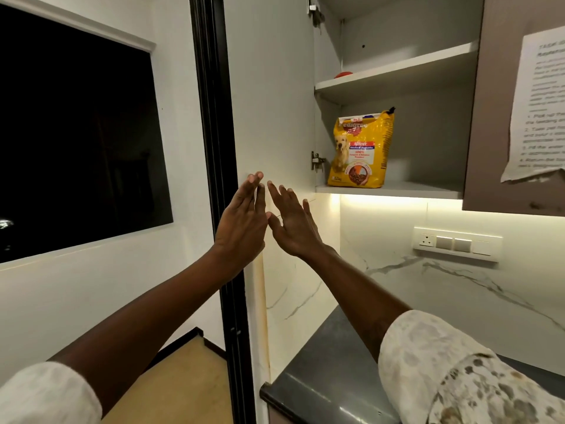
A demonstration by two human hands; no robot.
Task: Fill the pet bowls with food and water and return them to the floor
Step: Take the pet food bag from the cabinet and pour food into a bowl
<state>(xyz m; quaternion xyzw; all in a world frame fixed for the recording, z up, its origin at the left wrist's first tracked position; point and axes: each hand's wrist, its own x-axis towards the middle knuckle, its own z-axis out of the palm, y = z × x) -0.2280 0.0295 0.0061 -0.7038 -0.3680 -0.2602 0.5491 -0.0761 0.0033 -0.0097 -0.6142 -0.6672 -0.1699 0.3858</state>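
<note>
Head view: I see both my hands raised toward the open wall cabinet (397, 87), empty. My left hand (241, 221) and right hand (293, 224) have fingers stretched wide and flat, thumbs nearly touching, holding nothing. The yellow Pedigree dog food bag (360, 148) stands upright on the lowest shelf (397, 191), above and right of my hands, well apart; I read "Adult" and "100%" on it. A printed sheet (538, 108) taped to the neighbouring door is too blurred to read. The grey countertop (324, 377) lies below.

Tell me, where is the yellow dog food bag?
The dog food bag stands upright on the lowest shelf of the open cupboard, up and right of both raised hands.
</note>
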